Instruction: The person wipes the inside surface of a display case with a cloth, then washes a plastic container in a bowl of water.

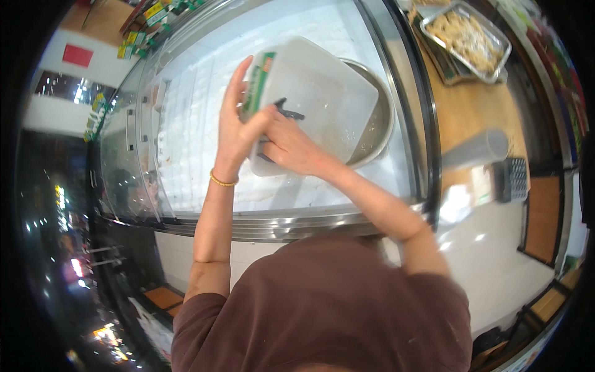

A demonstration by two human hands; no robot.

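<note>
A translucent plastic container [320, 97] with a green label [260, 81] is tilted over a round metal basin [389, 107], which holds some liquid. My left hand [234, 121] grips the container along its labelled left side, thumb towards my right hand. At its near left corner, my right hand [290, 144] has its fingers curled against the container. A dark part [290, 114] shows just above the right hand, and more dark material shows below it. I cannot tell whether these are a handle or a separate thing. The container hides much of the basin.
The basin stands inside a glass-walled display case [186, 153] with a white bed and a metal front edge [279, 228]. On the wooden counter [469, 107] to the right are a foil tray of food [469, 39], a grey cylinder [479, 146] and a dark keypad device [511, 179].
</note>
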